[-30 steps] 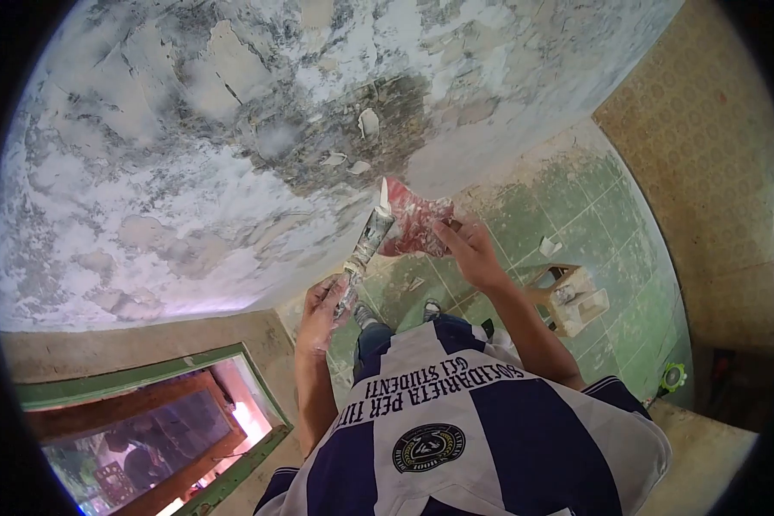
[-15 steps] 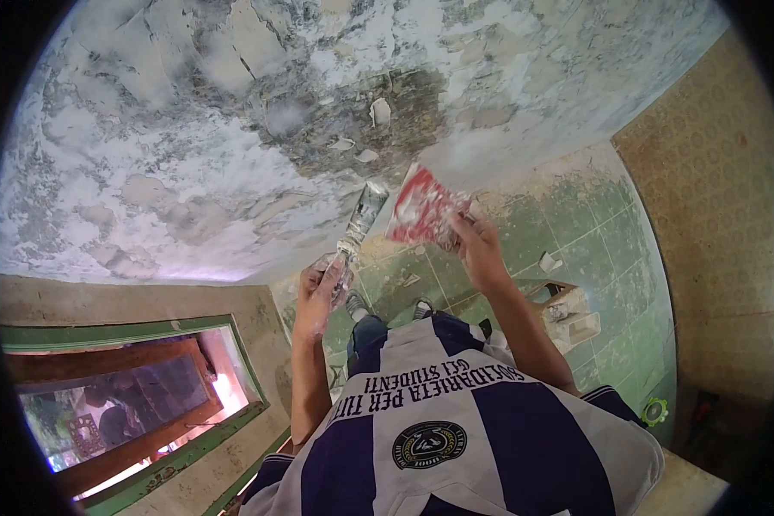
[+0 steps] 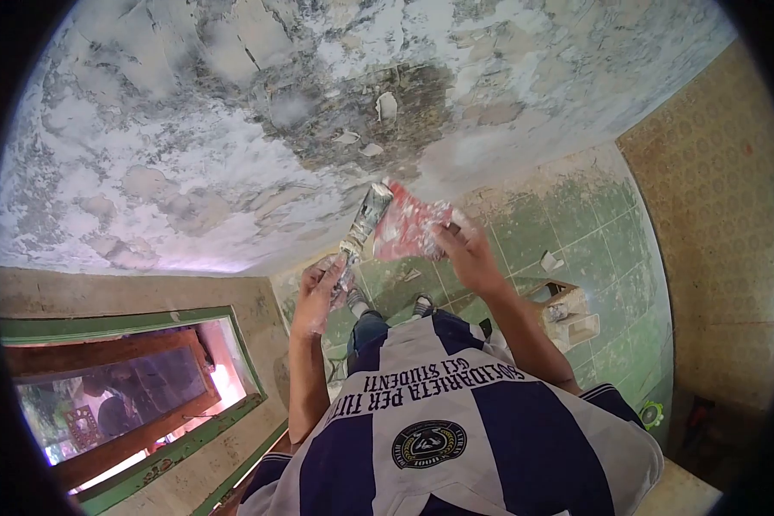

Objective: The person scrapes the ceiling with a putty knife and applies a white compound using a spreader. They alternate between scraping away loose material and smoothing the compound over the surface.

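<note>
My left hand (image 3: 321, 288) is closed round the handle of a putty knife (image 3: 370, 212), whose metal blade is smeared with white filler and points up toward the wall. In my right hand (image 3: 466, 245) is a red plastic spreader (image 3: 407, 219), streaked with white filler. The spreader's left edge meets or overlaps the putty knife's blade near its tip; exact contact is hard to make out. Ahead of both tools is a patchy wall (image 3: 206, 155), with white filler, bare dark areas and several peeling flakes.
A window (image 3: 129, 404) with a green frame is on the left. Green tiles (image 3: 568, 215) cover the floor, where a box-like container (image 3: 568, 314) stands to the right of my feet. A patterned brown surface (image 3: 714, 172) rises at far right.
My right hand has moved left and slightly down, bringing the spreader against or over the putty knife's blade. My left hand has barely moved.
</note>
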Demonstrator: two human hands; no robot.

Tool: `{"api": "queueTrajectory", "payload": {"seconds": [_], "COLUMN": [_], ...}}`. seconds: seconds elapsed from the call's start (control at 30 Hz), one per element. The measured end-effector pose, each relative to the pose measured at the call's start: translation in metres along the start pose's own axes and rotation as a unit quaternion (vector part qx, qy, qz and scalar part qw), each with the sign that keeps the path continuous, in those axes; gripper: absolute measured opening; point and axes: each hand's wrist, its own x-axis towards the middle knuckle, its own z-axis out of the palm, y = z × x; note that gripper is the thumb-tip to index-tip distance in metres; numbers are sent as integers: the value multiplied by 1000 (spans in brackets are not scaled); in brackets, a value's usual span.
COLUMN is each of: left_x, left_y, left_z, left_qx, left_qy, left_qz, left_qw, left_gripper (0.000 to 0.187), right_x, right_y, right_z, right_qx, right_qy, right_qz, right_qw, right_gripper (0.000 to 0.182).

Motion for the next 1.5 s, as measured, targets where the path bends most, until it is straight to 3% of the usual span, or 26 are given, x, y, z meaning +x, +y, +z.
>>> {"api": "queueTrajectory", "payload": {"seconds": [0.17,0.27,0.3,0.33,0.37,0.43,0.6,0.67,0.73,0.8,0.83,0.87,0.9,1.07,1.1,1.13,1.17,1.23,1.27,1.33,1.37,1.4,1.43,1.5], "left_x": [12,21,25,31,35,40,51,56,57,58,58,57,57,45,42,40,36,36,36,44,47,50,53,63], "left_y": [5,-4,-10,-16,-22,-26,-25,-23,-18,-12,-13,-18,-23,-43,-44,-43,-40,-36,-35,-33,-31,-28,-25,-18], "left_z": [1,-7,-11,-15,-20,-28,-57,-74,-89,-102,-107,-113,-120,-161,-169,-176,-183,-202,-212,-235,-245,-251,-257,-270], "left_qx": [-16,13,13,62,112,154,276,346,356,464,464,428,391,392,384,375,385,394,398,405,377,348,353,380], "left_qy": [49,40,40,53,67,64,102,137,154,165,168,178,187,191,187,182,182,174,173,166,165,164,159,134], "left_qz": [88,167,165,218,270,270,261,359,373,390,390,354,316,251,223,196,173,183,191,179,169,158,155,166], "left_qw": [995,985,985,972,954,948,919,856,843,778,777,813,844,864,876,888,888,884,881,881,896,909,909,900], "left_gripper": [20,18,18,19,21,24,31,37,38,37,37,36,34,26,26,26,25,25,25,24,25,25,25,26], "right_x": [-8,2,5,7,11,16,19,17,18,19,22,28,35,80,88,97,106,124,137,165,175,183,191,204], "right_y": [16,15,12,10,10,12,15,13,15,10,7,9,15,51,44,39,42,50,62,89,98,104,109,123], "right_z": [-1,2,6,10,15,24,31,33,33,41,45,48,51,71,81,90,97,111,115,120,122,125,130,140], "right_qx": [-137,-54,54,161,163,237,250,250,269,293,317,317,313,284,79,-130,-125,-214,-211,-318,-318,-350,-381,-408], "right_qy": [-115,-65,-11,43,44,32,-15,-13,-40,-26,-10,-14,4,5,49,92,99,164,170,206,211,209,207,215], "right_qz": [29,63,91,118,120,139,171,183,184,168,153,153,120,19,-8,-32,-31,-173,-171,-384,-379,-421,-461,-460], "right_qw": [983,994,994,979,978,961,953,951,945,941,936,936,942,959,996,987,987,947,947,842,843,810,774,759], "right_gripper": [20,19,20,21,21,21,22,23,24,24,24,24,23,20,23,26,26,32,32,36,36,37,38,40]}}
